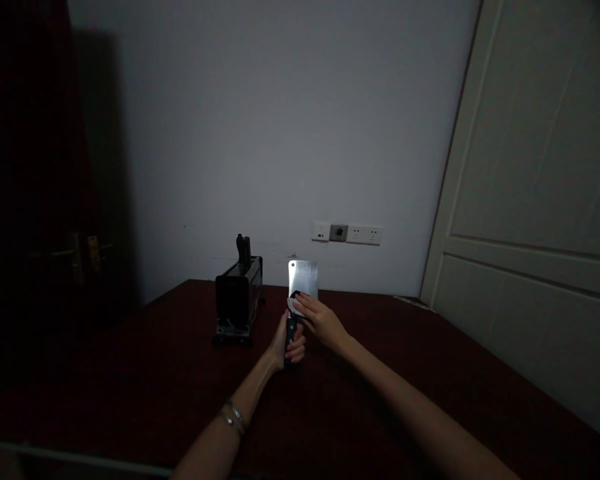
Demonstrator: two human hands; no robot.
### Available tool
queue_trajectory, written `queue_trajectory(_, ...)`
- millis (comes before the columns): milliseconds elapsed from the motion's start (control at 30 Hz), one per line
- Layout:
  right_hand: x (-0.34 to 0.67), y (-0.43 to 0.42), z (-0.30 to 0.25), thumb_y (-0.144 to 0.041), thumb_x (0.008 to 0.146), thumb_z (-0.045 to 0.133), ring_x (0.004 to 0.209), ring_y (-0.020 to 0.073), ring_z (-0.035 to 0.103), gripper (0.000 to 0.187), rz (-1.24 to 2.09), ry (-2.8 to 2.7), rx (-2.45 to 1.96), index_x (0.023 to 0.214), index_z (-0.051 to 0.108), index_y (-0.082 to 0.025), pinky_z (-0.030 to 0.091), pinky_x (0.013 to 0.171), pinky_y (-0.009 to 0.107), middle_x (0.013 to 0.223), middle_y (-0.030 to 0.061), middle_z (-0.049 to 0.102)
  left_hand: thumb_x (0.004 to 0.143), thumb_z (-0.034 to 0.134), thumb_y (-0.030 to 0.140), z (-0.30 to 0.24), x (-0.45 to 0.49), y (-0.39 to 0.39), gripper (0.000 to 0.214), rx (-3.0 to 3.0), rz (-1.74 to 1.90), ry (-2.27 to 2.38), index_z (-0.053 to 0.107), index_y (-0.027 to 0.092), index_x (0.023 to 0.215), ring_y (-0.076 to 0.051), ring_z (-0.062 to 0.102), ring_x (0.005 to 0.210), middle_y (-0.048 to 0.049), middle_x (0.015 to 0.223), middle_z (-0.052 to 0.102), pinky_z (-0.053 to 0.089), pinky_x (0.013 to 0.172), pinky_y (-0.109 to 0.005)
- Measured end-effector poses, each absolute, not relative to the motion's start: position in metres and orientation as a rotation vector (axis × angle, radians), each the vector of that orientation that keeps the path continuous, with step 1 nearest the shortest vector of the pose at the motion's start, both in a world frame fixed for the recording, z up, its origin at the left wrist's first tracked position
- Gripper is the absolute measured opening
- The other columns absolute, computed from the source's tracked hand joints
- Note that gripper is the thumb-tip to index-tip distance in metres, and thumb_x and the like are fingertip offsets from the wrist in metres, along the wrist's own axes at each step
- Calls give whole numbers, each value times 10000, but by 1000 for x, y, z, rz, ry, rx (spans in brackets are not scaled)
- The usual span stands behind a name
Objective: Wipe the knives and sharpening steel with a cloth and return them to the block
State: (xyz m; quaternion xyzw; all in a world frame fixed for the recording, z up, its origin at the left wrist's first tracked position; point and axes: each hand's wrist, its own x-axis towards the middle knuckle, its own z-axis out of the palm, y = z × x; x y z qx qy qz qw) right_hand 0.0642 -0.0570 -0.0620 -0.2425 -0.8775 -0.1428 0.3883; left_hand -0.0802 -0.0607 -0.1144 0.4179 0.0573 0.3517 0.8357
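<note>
A cleaver (304, 275) stands upright, its broad shiny blade pointing up, with a hole in one top corner. My left hand (283, 343) is wrapped round its black riveted handle. Low on the blade, just above the handle, my right hand (323, 320) presses a small white cloth (295, 307) with a dark patch against the metal. The fingers partly cover the cloth, so its full shape is hidden. To the left of the hands stands a black knife block (234, 300) with dark handles (243, 249) sticking up from its top.
The dark red table (380, 387) runs back to a pale wall (290, 133) with sockets and switches (347, 233). A light panelled door (530, 233) borders the right side. In deep shade at the left is a door handle (94, 253).
</note>
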Motion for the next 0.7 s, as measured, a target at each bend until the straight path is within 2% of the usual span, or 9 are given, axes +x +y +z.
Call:
queue_trajectory(167,79,-20,-14,-146,824,504,1238,210,409,397,-261,-2044,-680,1207,538,-245,362,1019,438,1291,71,508,793,201,696,-109,-76,-67,655,929,692,100,406,164,472,-59,202,200,58,285,292,229,258,-175)
queue_trajectory(300,89,-3,12,-127,799,522,1201,220,455,361,-237,-1940,-732,1137,599,-227,368,1014,434,1250,71,545,801,175,689,-106,-75,-70,662,932,663,87,409,163,473,-60,197,202,57,288,292,241,259,-179)
queue_trajectory(567,85,-62,-45,-20,757,477,1234,180,413,524,-163,-2201,-617,1226,514,-248,373,1015,410,1296,51,501,798,157,694,-101,-78,-70,673,911,699,87,417,161,480,-59,195,203,56,290,290,241,255,-179)
queue_trajectory(700,95,-64,-42,16,723,464,1225,179,424,578,-158,-2221,-612,1227,510,-264,373,1015,419,1292,39,505,801,174,690,-102,-75,-74,664,922,681,99,416,161,481,-60,208,207,55,293,292,240,259,-177)
